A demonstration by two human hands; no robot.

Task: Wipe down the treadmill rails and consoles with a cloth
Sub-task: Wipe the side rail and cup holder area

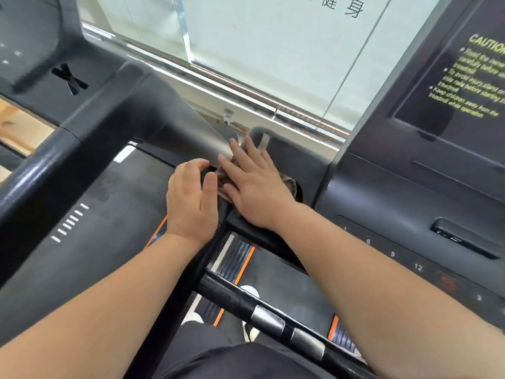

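My right hand (254, 184) lies flat, fingers spread, pressing a brownish cloth (289, 184) onto the dark frame between two treadmills, near a curved grey handle (259, 132). Most of the cloth is hidden under the palm. My left hand (191, 198) rests just to the left, fingers curled around the edge of the dark rail part beside the cloth. The treadmill console (453, 86) with yellow caution text rises at the right. A black handrail (262, 310) with silver sensor pads crosses below my arms.
A second treadmill's grey frame and handrail (35, 176) run along the left. Its dark belt (109, 214) lies beneath. A frosted glass wall (273, 50) stands ahead. White shoes (250, 294) show on the belt below. Speed numbers mark the console's lower panel (393, 254).
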